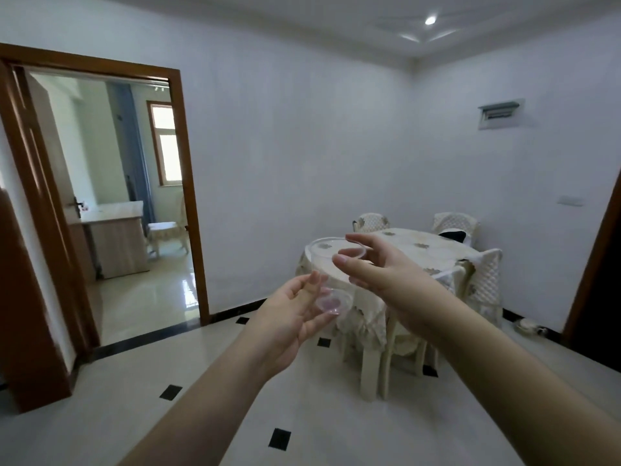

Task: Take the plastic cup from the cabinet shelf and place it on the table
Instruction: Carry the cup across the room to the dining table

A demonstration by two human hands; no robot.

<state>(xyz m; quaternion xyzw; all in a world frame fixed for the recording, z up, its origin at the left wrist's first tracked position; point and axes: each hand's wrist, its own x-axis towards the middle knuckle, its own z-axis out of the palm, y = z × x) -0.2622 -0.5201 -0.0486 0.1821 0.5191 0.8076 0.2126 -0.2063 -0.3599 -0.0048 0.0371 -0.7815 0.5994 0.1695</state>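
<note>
A clear plastic cup [327,274] is held in mid-air in front of me, tilted with its rim up and to the left. My left hand [289,314] cups its base from below. My right hand [373,264] pinches the rim between thumb and fingers. Beyond the hands stands a round table [426,247] under a cream patterned cloth, in the far right corner of the room. The cabinet is out of view.
Cream covered chairs [484,274] ring the table, one close in front [379,334]. A dark item [452,235] lies at the table's far side. An open wooden doorway [188,196] at left leads to another room. The floor is pale tile with small black squares.
</note>
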